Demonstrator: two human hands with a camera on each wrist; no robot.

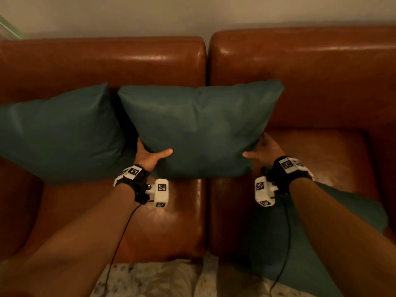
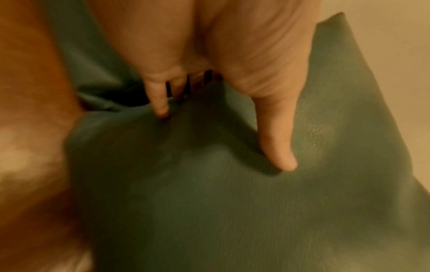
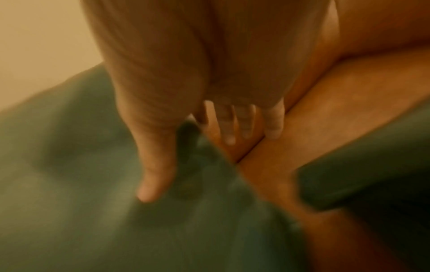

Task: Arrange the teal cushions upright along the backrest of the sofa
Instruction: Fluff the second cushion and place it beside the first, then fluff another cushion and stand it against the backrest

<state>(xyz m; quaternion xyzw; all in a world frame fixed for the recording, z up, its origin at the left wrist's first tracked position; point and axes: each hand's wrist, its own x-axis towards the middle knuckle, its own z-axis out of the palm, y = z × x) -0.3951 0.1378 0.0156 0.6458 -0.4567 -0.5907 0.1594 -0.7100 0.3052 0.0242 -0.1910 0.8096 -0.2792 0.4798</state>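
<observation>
A teal cushion [image 1: 201, 127] stands upright at the middle of the brown leather sofa, against the backrest [image 1: 102, 65]. My left hand [image 1: 150, 155] grips its lower left edge, thumb on the front, fingers behind. My right hand [image 1: 262, 150] grips its lower right edge the same way. In the left wrist view the thumb of my left hand [image 2: 277, 139] presses into the cushion [image 2: 209, 202]. In the right wrist view my right hand [image 3: 186, 147] pinches the cushion [image 3: 93, 202]. A second teal cushion [image 1: 57, 133] leans on the backrest at the left. A third cushion [image 1: 321, 254] lies flat under my right forearm.
The sofa's right seat [image 1: 334, 155] shows bare leather beyond my right hand. A pale wall [image 1: 192, 13] rises behind the backrest. A light patterned rug [image 1: 162, 279] lies in front of the sofa. Cables hang from both wrist cameras.
</observation>
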